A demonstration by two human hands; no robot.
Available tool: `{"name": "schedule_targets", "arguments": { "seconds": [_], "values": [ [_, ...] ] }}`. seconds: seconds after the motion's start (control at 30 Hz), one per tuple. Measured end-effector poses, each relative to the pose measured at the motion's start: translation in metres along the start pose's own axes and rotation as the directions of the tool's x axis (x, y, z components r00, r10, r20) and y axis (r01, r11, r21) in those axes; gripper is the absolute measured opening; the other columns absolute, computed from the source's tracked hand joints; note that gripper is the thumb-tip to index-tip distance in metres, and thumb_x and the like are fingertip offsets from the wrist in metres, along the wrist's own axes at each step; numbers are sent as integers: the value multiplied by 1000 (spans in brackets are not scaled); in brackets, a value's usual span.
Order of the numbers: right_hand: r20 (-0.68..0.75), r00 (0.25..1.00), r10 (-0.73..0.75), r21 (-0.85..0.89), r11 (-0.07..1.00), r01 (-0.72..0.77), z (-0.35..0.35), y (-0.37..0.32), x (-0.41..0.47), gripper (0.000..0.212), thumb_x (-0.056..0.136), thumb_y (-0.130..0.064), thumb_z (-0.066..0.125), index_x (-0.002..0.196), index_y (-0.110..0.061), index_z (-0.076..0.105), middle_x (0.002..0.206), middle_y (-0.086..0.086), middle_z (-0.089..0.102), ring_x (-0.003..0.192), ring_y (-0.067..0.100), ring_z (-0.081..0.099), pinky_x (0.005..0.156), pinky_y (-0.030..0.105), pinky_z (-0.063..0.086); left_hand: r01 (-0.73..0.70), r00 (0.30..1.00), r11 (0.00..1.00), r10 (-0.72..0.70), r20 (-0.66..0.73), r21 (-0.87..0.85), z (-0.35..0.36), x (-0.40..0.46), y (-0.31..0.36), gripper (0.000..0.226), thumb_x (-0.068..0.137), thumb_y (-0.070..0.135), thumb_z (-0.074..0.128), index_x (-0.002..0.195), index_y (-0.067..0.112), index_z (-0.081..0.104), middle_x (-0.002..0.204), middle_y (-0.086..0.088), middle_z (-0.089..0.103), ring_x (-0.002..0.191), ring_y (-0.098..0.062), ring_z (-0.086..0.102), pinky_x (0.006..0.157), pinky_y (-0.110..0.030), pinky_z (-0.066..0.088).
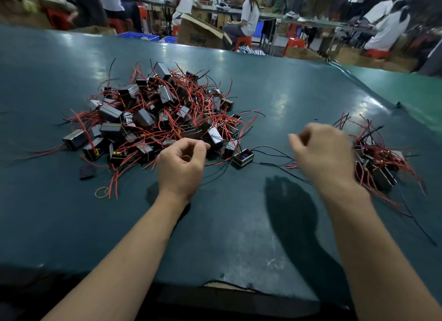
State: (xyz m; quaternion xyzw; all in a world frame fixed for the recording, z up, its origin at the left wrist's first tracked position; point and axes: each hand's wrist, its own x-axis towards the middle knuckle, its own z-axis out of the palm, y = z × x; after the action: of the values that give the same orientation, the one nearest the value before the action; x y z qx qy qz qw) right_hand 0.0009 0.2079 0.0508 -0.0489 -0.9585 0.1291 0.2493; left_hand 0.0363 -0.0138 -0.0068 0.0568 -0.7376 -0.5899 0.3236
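Left hand (181, 167): curled, thumb by forefinger, unclear whether pinching anything. Right hand (323, 153): blurred, loosely curled, hold unreadable. Between them, just beyond: lone module (243, 158), wires (272, 150) trailing rightward. Likely light, rigid, smooth-cased; pinch across the case sides, never tug the thin, snag-prone wires. Beyond left hand: big pile (157, 115). Right of right hand: small pile (378, 162).
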Motion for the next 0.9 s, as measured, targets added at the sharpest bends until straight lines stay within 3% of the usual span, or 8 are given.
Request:
{"name": "schedule_targets", "arguments": {
  "seconds": [0.07, 0.17, 0.33, 0.4, 0.57, 0.7, 0.83, 0.9],
  "values": [
    [150, 987, -63, 6, 998, 63, 13, -26, 0, 34, 90, -40, 56, 87, -9, 68, 91, 19, 66, 87, 39, 62, 68, 35, 40, -110, 994, 981, 112, 0, 162, 0, -3, 1, 19, 84, 30, 58, 82, 21, 74, 71, 6, 68, 63, -12, 58, 62, -29, 47],
    [169, 975, -141, 68, 989, 131, 40, -52, -3, 32, 95, -38, 51, 101, -11, 65, 105, 14, 62, 98, 37, 59, 72, 36, 41, -238, 969, 862, 244, 46, 447, 4, -2, -2, 20, 83, 27, 62, 98, 17, 70, 97, -1, 63, 94, -21, 55, 85, -27, 41],
    [105, 909, -404, 298, 884, 359, 72, -56, -13, 43, 94, -36, 58, 129, -11, 59, 129, 7, 56, 120, 29, 44, 100, 42, 40, -190, 974, 770, 73, 212, 609, 11, 6, -13, 40, 87, 36, 60, 123, 20, 60, 120, -1, 54, 117, -22, 41, 100, -36, 37],
    [166, 866, -471, 365, 845, 390, 78, -56, -12, 54, 92, -39, 61, 138, -14, 52, 138, 4, 54, 127, 27, 40, 105, 44, 37, -216, 969, 719, 77, 233, 660, 14, 6, -15, 42, 85, 38, 60, 124, 23, 57, 124, 2, 50, 119, -21, 37, 99, -37, 34],
    [183, 885, -429, 476, 826, 302, 85, -57, -9, 35, 85, -42, 70, 105, -14, 68, 126, -1, 59, 118, 25, 43, 98, 44, 39, -195, 980, 723, 172, 101, 662, 15, 4, -11, 45, 75, 23, 60, 118, 18, 49, 131, -3, 45, 126, -26, 34, 101, -45, 35],
    [140, 899, -416, 483, 821, 305, 84, -56, -12, 23, 86, -23, 72, 97, -4, 66, 110, 7, 60, 104, 28, 49, 89, 32, 38, -118, 987, 642, -5, 158, 758, 20, 8, -13, 82, 78, 15, 54, 151, 18, 17, 160, -2, 14, 147, -21, 8, 114, -45, 16],
    [48, 952, -304, 479, 843, 245, 79, -45, -17, 23, 84, -15, 70, 105, -9, 65, 108, 8, 61, 103, 28, 54, 90, 35, 43, -135, 990, 520, 93, 102, 844, 22, 5, -12, 61, 86, 20, 58, 142, 14, 36, 134, -6, 46, 123, -27, 35, 99, -40, 29],
    [35, 971, -238, 449, 871, 198, 78, -40, -17, 28, 85, -18, 70, 110, -9, 63, 109, 8, 62, 105, 28, 54, 91, 34, 43, -99, 994, 551, 96, 55, 829, 20, 3, -11, 48, 89, 21, 59, 134, 14, 46, 123, -7, 53, 115, -28, 39, 95, -38, 31]
  ]
}}
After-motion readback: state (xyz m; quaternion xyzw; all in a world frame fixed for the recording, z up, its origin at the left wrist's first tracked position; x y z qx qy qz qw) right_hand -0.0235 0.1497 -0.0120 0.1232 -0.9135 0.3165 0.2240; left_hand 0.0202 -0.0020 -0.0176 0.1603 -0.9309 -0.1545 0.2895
